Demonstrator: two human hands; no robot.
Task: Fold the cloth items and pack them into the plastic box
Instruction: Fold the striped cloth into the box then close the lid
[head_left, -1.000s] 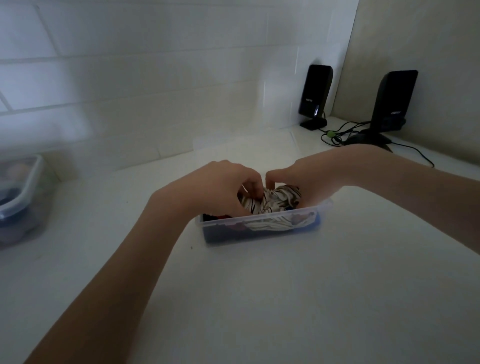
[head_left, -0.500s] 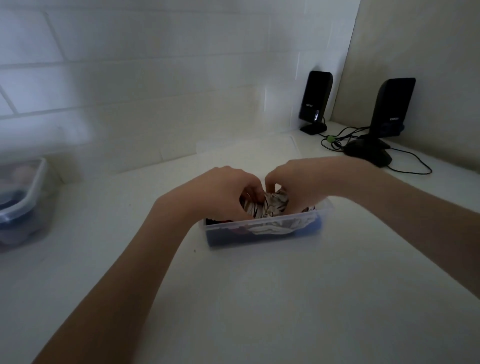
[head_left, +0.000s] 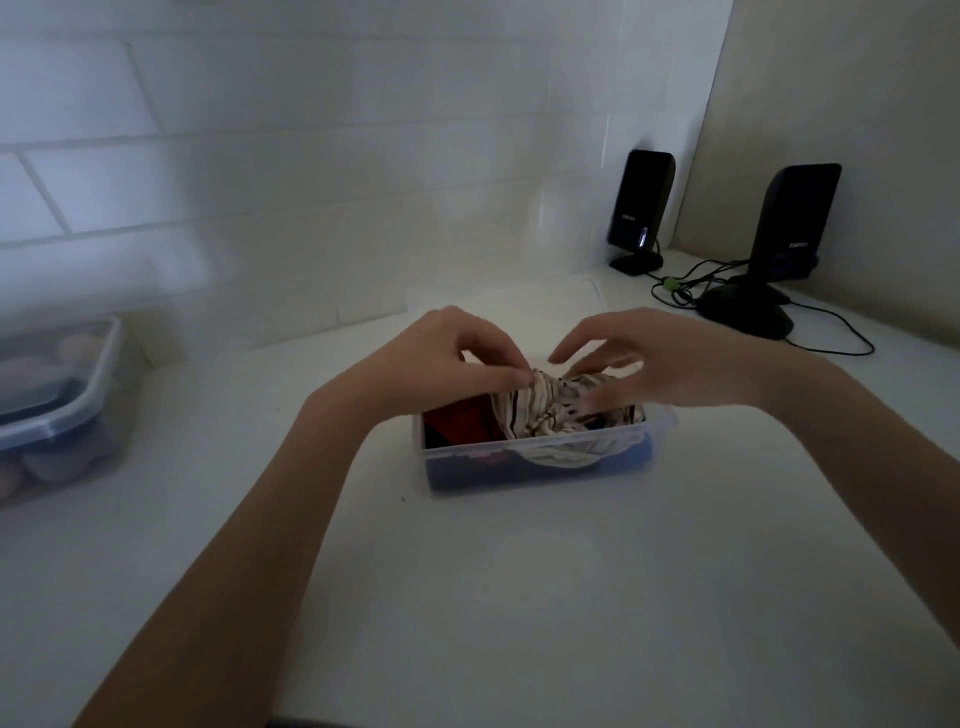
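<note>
White counter; left hand pinches crumpled striped cloth in clear box, right hand spread.

The cloth lies in the box, speakers behind right.

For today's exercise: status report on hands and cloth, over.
Left hand pinches striped cloth; right hand open above it. Cloth bulges over plastic box rim. Nothing in the way.

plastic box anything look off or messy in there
Yes: the striped cloth is bunched up and bulges above the rim of the plastic box on its right side, not lying flat. The left hand pinches its top.
</note>
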